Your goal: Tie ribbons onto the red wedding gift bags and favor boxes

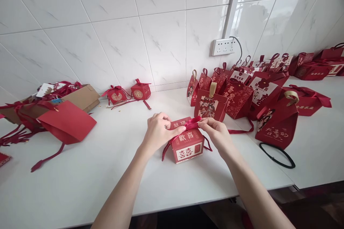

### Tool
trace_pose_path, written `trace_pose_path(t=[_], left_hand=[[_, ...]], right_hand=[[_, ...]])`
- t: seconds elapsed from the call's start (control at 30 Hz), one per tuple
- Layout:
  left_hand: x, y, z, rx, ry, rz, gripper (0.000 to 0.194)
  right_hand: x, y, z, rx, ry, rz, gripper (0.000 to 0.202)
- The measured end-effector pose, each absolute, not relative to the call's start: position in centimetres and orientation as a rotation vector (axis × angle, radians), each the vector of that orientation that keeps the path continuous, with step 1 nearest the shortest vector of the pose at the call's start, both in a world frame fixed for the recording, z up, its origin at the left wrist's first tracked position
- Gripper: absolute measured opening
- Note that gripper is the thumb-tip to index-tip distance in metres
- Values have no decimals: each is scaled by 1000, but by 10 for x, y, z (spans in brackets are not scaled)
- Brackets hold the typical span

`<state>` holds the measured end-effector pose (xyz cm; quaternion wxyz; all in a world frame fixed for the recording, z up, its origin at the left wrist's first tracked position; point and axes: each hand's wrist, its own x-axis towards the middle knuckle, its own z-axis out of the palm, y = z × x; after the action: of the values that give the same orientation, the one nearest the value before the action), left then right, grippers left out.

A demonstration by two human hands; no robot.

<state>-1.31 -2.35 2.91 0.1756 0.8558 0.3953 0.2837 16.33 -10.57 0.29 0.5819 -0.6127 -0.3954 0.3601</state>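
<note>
A red gift box [187, 152] with white-and-gold Chinese characters stands upright on the white table. A red ribbon [192, 123] is gathered into a bow shape along its top, and a dark red cord hangs at each side. My left hand [158, 132] is at the box's upper left, fingers curled, its thumb pressing the ribbon near the middle; part of that grip is hidden. With thumb and fingertips closed, my right hand [216, 132] pinches the ribbon at the top right.
Several red gift boxes [239, 96] crowd the right side. A black ring-shaped band [278, 155] lies before them. Two small red boxes [141, 91] stand by the tiled wall. Leftward are a cardboard box [90, 98] of ribbons and a red box [71, 121]. A power strip [223, 47] hangs above.
</note>
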Motion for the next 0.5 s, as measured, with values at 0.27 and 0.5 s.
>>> trace_pose_path(t=[0.27,0.5], left_hand=[[-13,-24,28,2443,1108,834,59],[-20,-23,40,2110,965,714,40]], right_hand=[[166,-115,11,-1406,-1191,695,28],[165,-98,37,-1482,-1472,413,20]])
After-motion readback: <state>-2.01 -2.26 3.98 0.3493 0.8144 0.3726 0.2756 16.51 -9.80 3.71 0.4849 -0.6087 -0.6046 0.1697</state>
